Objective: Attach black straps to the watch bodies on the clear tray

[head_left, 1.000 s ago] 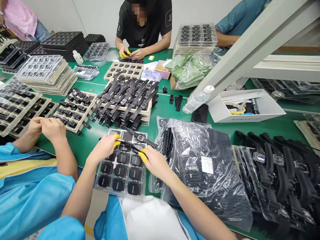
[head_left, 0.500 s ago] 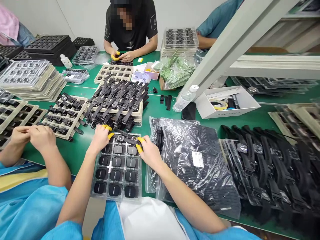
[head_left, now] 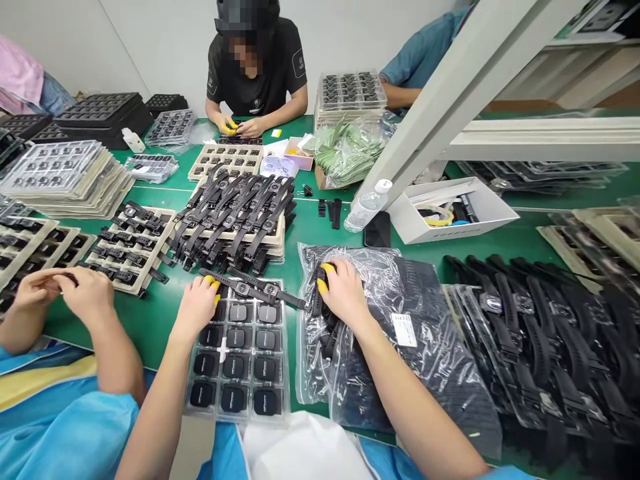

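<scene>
A clear plastic tray (head_left: pixel 250 353) of black square pieces lies in front of me, with black-strapped watches (head_left: pixel 257 291) across its top row. My left hand (head_left: pixel 200 303), with yellow finger covers, is closed at the tray's upper left corner, by the end of a watch strap; what its fingers pinch is hidden. To the right, my right hand (head_left: pixel 343 290) has its covered fingers closed round black straps (head_left: pixel 320 287) at the upper left of a clear plastic bag (head_left: pixel 385 300). Beyond the tray rises a stack of strapped watches (head_left: pixel 235 217).
A co-worker's hands (head_left: pixel 83 293) are close on the left, and another person (head_left: pixel 255 87) works across the table. A bottle (head_left: pixel 367 207) and white box (head_left: pixel 455 213) stand beyond the bag. More watches (head_left: pixel 540 333) fill the right side, near a slanted post (head_left: pixel 450 100).
My right hand has moved right, from the watch on the tray to the straps on the bag. My left hand stays at the tray's upper left. The whole view has shifted slightly.
</scene>
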A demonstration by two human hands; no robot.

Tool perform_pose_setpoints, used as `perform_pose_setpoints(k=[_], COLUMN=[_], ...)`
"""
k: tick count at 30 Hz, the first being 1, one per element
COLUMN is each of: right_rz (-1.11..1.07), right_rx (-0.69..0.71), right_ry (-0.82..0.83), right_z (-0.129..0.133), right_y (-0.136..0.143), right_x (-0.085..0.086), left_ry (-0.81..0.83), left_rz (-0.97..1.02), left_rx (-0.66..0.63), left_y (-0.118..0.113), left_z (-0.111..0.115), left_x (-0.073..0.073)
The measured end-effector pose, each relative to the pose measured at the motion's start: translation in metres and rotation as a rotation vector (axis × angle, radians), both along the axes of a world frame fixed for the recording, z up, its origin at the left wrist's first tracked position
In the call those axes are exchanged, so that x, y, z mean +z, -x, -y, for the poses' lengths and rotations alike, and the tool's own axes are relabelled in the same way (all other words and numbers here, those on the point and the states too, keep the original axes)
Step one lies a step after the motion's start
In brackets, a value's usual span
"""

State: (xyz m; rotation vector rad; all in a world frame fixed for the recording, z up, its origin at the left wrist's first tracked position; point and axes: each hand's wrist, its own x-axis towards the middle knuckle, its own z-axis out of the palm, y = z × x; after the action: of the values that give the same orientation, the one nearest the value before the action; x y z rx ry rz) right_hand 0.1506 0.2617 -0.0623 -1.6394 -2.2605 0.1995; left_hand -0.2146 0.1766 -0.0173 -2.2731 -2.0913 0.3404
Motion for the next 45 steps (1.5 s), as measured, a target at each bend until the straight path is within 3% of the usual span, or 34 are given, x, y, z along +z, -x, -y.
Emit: perform_pose_setpoints(k=[4,11,14,18,22,26,29,31,34,36,38,40,45], right_rz=[-0.085,-0.329,-0.581,-1.101,-1.430,-1.500,-1.466,-1.455,-1.500,-1.535,-1.549,-1.545,-1.519], right_rx=[0.021,0.073,0.091,0.032,-0.073,-0.117,-0.132,-0.105,0.007,0.077,0.108,0.072,0.109], right_ry=[-0.069,-0.120,-0.050,0.090,0.147,0.218,0.285,0.376,0.723,1.020,1.226,1.299,1.174], right_z=[0.003,0.006,0.008,0.010,0.012,0.017,0.022,0.026,0.042,0.061,0.085,0.111,0.151], right_y=[0.000,0.001,0.006,0.016,0.019,0.016,0.016,0.018,0.023,0.029,0.037,0.046,0.064], right_x=[-0.007,-0.004,-0.004,-0.003,0.006,0.020,0.032,0.043,0.059,0.064,0.059,0.044,0.001], left_ry=[-0.036,-0.124,-0.161,-0.191,-0.202,-0.202,-0.182,-0.143,-0.068,-0.033,-0.018,-0.010,0.031], left_rz=[0.032,0.141,0.168,0.203,0.247,0.367,0.672,0.918,1.159,1.204,1.241,1.275,1.235], left_rx=[0.001,0.019,0.046,0.067,0.057,0.073,0.214,0.268,0.242,0.198,0.170,0.134,-0.099], left_y=[0.001,0.009,0.012,0.016,0.019,0.021,0.004,-0.021,-0.071,-0.100,-0.119,-0.127,-0.126], left_z=[-0.005,0.002,0.002,-0.001,0.002,0.015,0.025,0.028,0.027,0.026,0.028,0.034,0.052], left_x=[-0.002,-0.024,-0.033,-0.040,-0.038,-0.023,-0.003,0.009,0.017,0.012,0.001,-0.012,-0.030])
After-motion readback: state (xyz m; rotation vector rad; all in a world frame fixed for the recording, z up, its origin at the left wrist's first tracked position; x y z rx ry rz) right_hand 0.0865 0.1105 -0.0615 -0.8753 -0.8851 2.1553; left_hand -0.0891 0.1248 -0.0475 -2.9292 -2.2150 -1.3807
